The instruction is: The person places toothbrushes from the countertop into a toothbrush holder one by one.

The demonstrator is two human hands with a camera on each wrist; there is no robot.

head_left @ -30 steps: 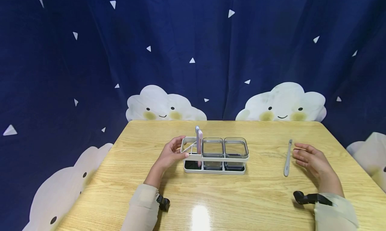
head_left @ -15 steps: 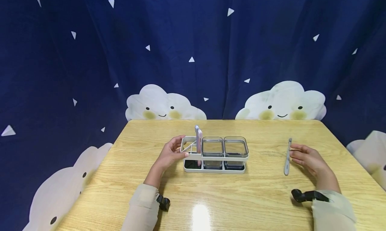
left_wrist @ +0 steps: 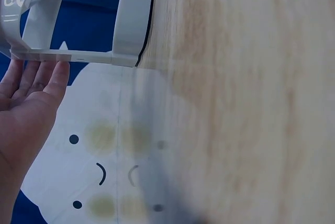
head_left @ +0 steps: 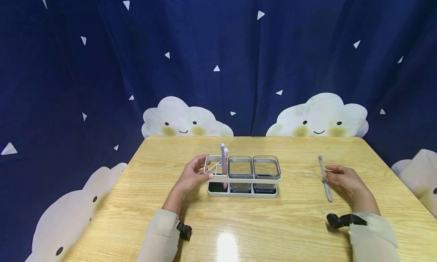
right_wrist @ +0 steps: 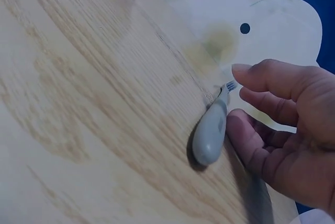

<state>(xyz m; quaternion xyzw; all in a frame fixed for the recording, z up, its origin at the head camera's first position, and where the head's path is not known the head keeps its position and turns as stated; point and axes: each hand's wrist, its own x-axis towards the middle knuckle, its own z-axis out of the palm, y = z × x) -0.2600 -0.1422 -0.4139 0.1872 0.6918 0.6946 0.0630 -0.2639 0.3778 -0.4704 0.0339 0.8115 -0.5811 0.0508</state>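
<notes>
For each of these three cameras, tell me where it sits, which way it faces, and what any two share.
Head: worn on the head, looks forward and down at the table; shows both sleeves, left hand at the white rack, right hand at the grey toothbrush.
Left wrist: looks along the palm; fingertips touch the rack's frame.
Right wrist: looks past curled fingers at the toothbrush handle.
Shared: head and left wrist both show the rack.

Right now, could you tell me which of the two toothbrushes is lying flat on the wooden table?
The grey toothbrush by the right hand lies flat; the pink toothbrush stands upright in the white rack.
</notes>
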